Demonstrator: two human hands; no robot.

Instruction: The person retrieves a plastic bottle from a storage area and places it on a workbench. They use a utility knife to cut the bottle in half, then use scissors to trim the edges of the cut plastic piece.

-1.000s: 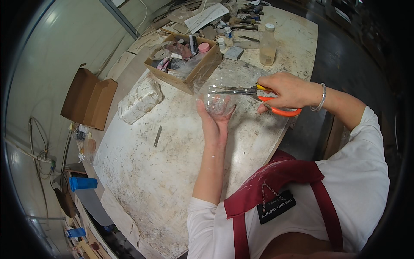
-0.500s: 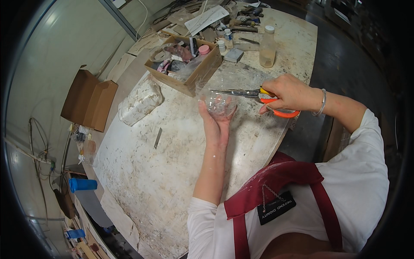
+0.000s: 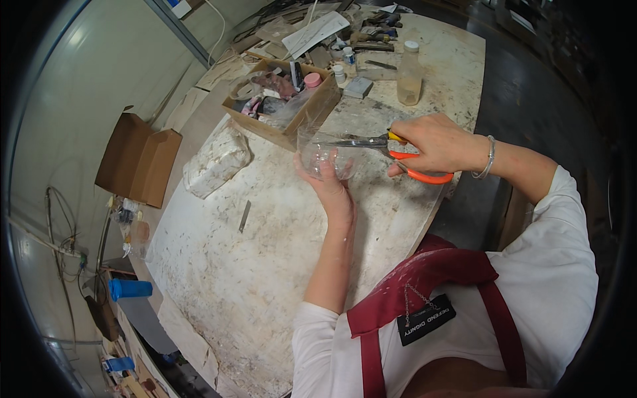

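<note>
A clear, thin plastic piece, rounded like a bowl (image 3: 317,147), rests in my left hand (image 3: 337,196), whose fingers curl round its underside. My right hand (image 3: 436,142) grips a pair of scissors (image 3: 366,142) by the orange and yellow handles. The scissors' blades point left and lie over the clear plastic near its upper edge. They look nearly closed; whether plastic is between them is hard to make out through the see-through material. Both hands are above the worktable (image 3: 219,292).
A cardboard box of odds and ends (image 3: 282,136) stands beyond my left hand. Left of it lie a white wrapped block (image 3: 215,162) and a thin metal strip (image 3: 245,216). A bottle (image 3: 409,76), a grey block (image 3: 358,87) and tools sit farther back. An open brown box (image 3: 142,159) is far left.
My left hand has turned and shifted slightly left with the clear plastic. The scissors in my right hand have moved a little left too.
</note>
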